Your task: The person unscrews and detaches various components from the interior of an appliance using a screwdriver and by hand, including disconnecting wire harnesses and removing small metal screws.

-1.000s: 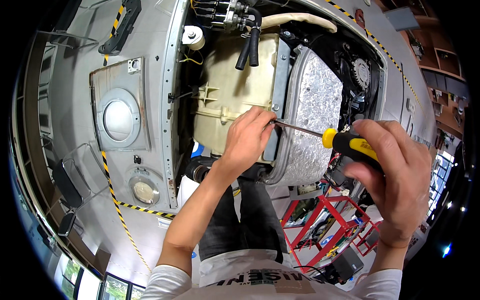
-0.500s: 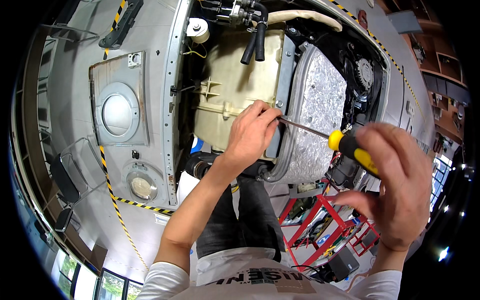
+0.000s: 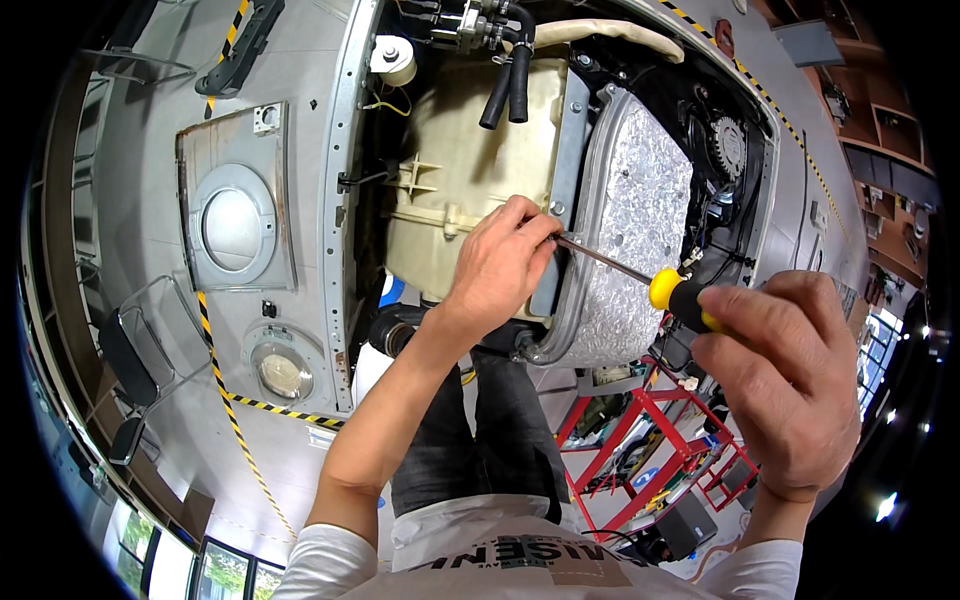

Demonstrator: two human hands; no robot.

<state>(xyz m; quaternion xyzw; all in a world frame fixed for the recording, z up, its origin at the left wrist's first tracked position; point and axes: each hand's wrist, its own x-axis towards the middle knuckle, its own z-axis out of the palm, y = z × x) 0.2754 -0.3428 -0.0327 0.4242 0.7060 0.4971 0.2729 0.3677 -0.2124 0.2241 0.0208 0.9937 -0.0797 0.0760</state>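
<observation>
1. The right hand (image 3: 785,385) is wrapped around the black-and-yellow handle of a screwdriver (image 3: 665,288), fingers curled in and thumb bent against it.
2. The screwdriver slants across a silver foil-covered panel (image 3: 645,210), its shaft running up and left to the other hand.
3. That left hand (image 3: 500,268) has its fingertips drawn together at the shaft's far end; from here I can't tell whether they pinch the shaft or some small part, as they hide the tip.
4. Just under the left hand sits a big cream plastic tub (image 3: 480,150), a grey metal strip (image 3: 570,130) running along its right edge.
5. Two black hoses (image 3: 518,95) hang over the tub's upper part, and a toothed wheel (image 3: 728,145) shows beyond the foil.
6. Out on the floor to the left lie a rust-stained panel (image 3: 222,140) with a round opening and, below it, a round glass door (image 3: 283,370).
7. Lower right stands a red metal frame (image 3: 688,458).
</observation>
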